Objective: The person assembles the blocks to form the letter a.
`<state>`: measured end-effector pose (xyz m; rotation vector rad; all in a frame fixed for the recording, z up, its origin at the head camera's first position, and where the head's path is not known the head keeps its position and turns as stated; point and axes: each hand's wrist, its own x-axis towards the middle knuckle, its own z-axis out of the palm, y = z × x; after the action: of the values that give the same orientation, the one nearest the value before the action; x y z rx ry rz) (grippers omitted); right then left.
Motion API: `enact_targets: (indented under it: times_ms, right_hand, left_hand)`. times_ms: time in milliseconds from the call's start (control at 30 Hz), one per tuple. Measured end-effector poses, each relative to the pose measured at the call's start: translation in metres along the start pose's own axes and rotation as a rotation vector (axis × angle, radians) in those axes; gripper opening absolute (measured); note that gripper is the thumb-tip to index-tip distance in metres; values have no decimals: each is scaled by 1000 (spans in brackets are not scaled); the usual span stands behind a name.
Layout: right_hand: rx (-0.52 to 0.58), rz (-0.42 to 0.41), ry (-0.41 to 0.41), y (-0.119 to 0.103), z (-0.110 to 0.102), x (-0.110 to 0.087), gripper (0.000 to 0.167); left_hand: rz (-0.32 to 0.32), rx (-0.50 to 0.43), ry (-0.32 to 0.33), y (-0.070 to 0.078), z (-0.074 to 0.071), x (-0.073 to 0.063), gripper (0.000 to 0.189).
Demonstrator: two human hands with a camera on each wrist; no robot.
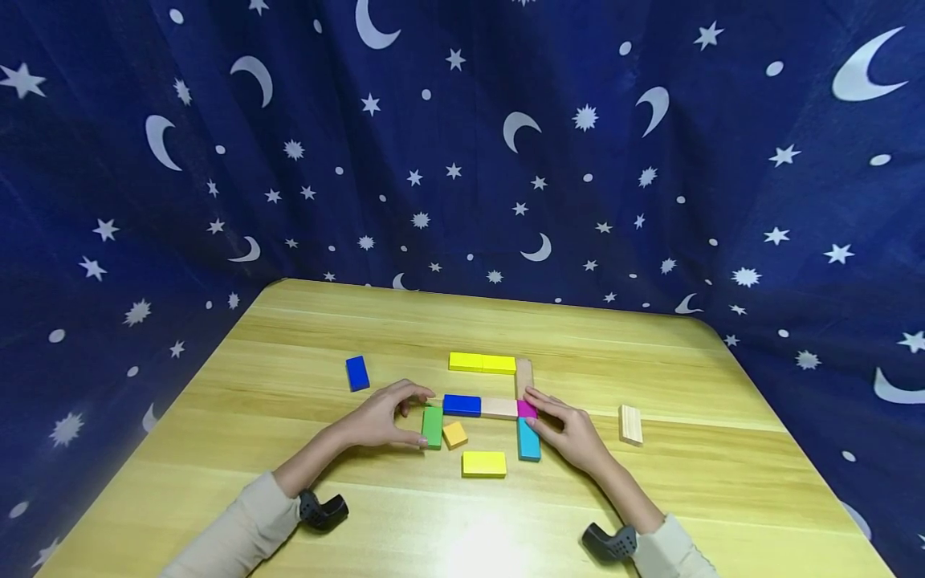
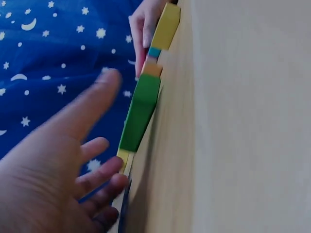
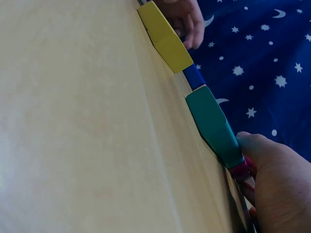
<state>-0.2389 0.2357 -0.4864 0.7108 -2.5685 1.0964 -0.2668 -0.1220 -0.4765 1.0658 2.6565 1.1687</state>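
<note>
On the table my left hand [image 1: 383,416] is spread around the green block [image 1: 432,427], thumb by its near end and fingers beyond its far end. The left wrist view shows a gap between that hand and the green block [image 2: 141,111]. My right hand [image 1: 571,429] pinches a small magenta block [image 1: 527,409] between thumb and fingers. This block sits between a pale wooden block [image 1: 523,377] and a light blue block [image 1: 529,440]. A blue block [image 1: 461,405] and another pale block [image 1: 499,408] form a row leading to it.
Two yellow blocks [image 1: 482,363] lie end to end at the back. A small orange block [image 1: 454,434] and a yellow block [image 1: 483,464] lie between the hands. Farther out are a blue block [image 1: 357,373] on the left and a wooden block [image 1: 630,424] on the right.
</note>
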Motion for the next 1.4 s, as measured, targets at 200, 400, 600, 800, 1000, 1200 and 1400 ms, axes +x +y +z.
enact_targets:
  times_ms: [200,400,600,800,1000,1200,1400]
  right_hand:
    - [-1,9,-1,0,0,0,38]
    - [-5,22,-8,-1,-1,0,38]
    - [-9,14,-9,-1,0,-1,38]
    - [-22,-5,7,0,0,0,38]
    - [-28,-15,7,1,-1,0,38]
    - [-44,-27,2,3,0,1,38]
    - [-39,-29,0,3,0,1,38]
  left_hand:
    - [19,51,201,-12,-28,0,62]
    - [-46,102,308,-43,-53,-10,67]
    - [-131,140,274,-66,-62,-25,75]
    - [-161,162,260,-67,-63,-27,66]
    - [-143,130,336,-52,-54,-27,61]
    - [-100,132,322,-32,-34,-31,60]
    - [-72,186,257,-26,-20,-32,63]
